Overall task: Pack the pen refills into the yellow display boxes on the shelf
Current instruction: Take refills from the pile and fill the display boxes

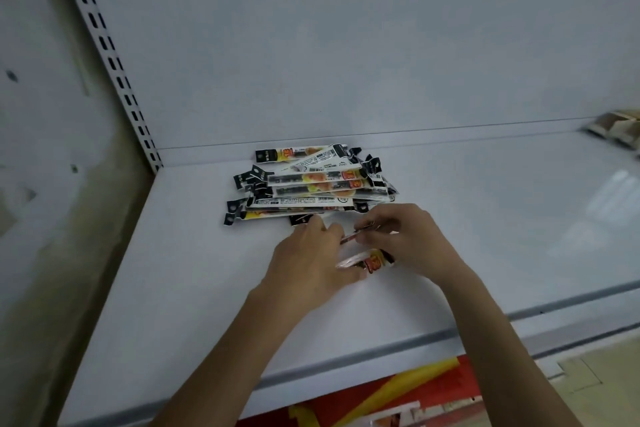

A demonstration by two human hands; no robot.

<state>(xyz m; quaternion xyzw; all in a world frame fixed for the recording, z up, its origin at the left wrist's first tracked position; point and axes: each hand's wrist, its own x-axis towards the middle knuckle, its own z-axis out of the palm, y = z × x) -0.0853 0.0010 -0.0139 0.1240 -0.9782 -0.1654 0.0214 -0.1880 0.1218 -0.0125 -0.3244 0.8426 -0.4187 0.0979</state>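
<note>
Several refill packets [370, 261] pinched by left fingers [334, 230], right fingers [375, 236] — white shelf [173, 270], pile [311, 184] behind

Soft, cool, even light covers the white shelf [194, 288], bright with no harsh contrast. A pale patch of glare sits toward the shelf's right edge. Only faint shadows lie under the left hand [308, 256] and right hand [412, 239]. Both hands and the refill packet [372, 260] they hold are slightly smeared. Print on the packet pile [311, 184] near the back edge is soft. Wide-angle distortion bows the slotted upright [104, 45], and a brownish object [616, 128] at the far right blurs heavily.
</note>
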